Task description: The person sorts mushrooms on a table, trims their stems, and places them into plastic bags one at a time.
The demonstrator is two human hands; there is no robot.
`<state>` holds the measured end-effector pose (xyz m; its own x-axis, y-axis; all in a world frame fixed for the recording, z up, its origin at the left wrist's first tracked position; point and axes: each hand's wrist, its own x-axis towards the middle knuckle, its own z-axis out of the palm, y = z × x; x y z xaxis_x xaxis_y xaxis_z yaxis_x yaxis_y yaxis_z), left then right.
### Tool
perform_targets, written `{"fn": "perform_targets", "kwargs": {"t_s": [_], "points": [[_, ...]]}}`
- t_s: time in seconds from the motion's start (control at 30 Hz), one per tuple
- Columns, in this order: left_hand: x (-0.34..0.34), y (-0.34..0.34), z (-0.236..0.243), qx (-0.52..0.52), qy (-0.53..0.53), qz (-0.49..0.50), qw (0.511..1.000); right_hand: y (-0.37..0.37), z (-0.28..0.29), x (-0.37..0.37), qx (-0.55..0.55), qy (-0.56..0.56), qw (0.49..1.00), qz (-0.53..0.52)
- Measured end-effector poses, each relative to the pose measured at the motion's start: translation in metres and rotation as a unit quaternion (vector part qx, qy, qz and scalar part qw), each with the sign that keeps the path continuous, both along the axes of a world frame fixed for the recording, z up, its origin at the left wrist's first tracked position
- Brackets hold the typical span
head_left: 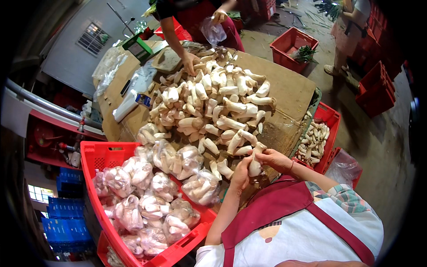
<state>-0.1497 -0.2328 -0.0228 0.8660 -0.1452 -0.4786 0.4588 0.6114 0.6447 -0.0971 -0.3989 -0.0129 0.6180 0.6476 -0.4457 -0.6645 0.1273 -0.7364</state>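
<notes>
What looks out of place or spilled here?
Green scraps litter the floor beyond the red crate holding greens; odd because they're loose, not crated. The mushrooms on the table are heaped, but nothing there looks spilled.

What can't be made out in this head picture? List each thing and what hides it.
All in the head view:
- Parts of the held mushroom: covered by the left hand and right hand.
- Tabletop under the mushroom pile: covered by the pile.
- Floor of the red crate: hidden by bagged mushrooms.
- Head of the co-worker: cut off by the top edge.
</notes>
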Motion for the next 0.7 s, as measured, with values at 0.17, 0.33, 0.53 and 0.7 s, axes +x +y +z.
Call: {"fn": "perform_targets", "kwargs": {"t_s": [0.17, 0.33, 0.53, 0.7], "points": [[0.019, 0.009, 0.020, 0.593, -0.193, 0.062, 0.779, -0.014, -0.030, 0.015, -0.044, -0.003, 0.984, -0.174], [0.041, 0.032, -0.009, 0.764, -0.204, 0.060, 0.609, -0.027, -0.033, 0.039, -0.069, -0.031, 0.973, -0.216], [0.048, 0.052, -0.002, 0.675, -0.101, 0.062, 0.728, -0.007, -0.043, 0.064, -0.191, -0.334, 0.908, -0.167], [0.039, 0.092, -0.012, 0.784, -0.114, -0.001, 0.611, 0.032, -0.031, 0.065, -0.352, -0.550, 0.756, -0.046]]}}
